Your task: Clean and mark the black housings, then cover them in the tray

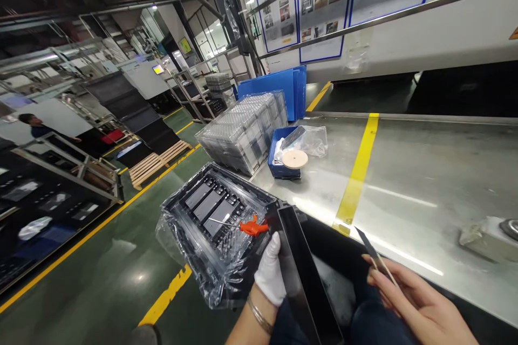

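In a white glove, my left hand is closed on the edge of a long black rectangular part with a glossy inner face and raised rims. The part slants across my lap. Its lower end runs out of view. My bare right hand pinches a thin pointed knife-like blade, dark on one side and pale along the other, apart from the black part. Just beyond my gloved thumb, an orange air blow gun with a thin metal nozzle lies over a plastic-lined black crate holding flat grey-and-black pieces.
A metal worktable with a yellow stripe extends to the right. On it are a blue bin with a round wooden disc and plastic bags. Stacked clear trays stand behind the crate. A person is far left.
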{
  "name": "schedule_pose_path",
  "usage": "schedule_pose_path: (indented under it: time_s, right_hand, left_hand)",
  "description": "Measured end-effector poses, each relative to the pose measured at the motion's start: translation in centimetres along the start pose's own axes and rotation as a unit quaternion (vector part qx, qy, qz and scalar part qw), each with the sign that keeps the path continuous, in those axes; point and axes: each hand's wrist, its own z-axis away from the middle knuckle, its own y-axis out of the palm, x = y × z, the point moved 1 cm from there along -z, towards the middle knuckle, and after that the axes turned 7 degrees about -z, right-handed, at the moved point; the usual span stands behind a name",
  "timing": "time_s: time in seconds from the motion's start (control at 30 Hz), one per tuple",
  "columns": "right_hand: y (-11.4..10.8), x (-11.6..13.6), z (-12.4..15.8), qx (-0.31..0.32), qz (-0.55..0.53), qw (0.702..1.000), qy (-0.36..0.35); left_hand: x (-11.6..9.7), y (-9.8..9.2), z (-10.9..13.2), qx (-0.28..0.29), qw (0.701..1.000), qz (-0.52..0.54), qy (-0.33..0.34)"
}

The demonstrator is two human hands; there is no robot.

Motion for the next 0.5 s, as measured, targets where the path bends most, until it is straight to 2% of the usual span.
schedule_pose_path:
  time_s: [0.07, 0.13, 0.23, 0.33, 0.43, 0.5]
  right_hand:
    - [1.5, 1.1, -1.0, -0.018, 0.012, 0.998, -0.055]
    - [3.2, 2.4, -1.8, -0.032, 0.001, 0.992, -0.121]
    - [5.3, 3.8, -2.7, 0.008, 0.011, 0.979, -0.205]
    - [6.1, 4.7, -3.2, 0.024, 0.039, 0.960, -0.276]
    - [6.4, 5.2, -3.1, 0.020, 0.055, 0.947, -0.315]
    - [6.7, 5.7, -2.7, 0.043, 0.084, 0.944, -0.317]
  left_hand:
    - [0.5, 0.2, 0.3, 0.017, 0.999, -0.034, 0.039]
    - [1.2, 0.2, 0.5, 0.031, 0.997, -0.063, 0.040]
    - [2.1, 0.0, 0.4, 0.055, 0.995, -0.086, 0.011]
    - [2.0, 0.8, 0.2, 0.076, 0.992, -0.097, -0.016]
    - [1.0, 2.2, 0.2, 0.112, 0.986, -0.112, -0.054]
    - [0.2, 2.8, 0.2, 0.143, 0.978, -0.102, -0.111]
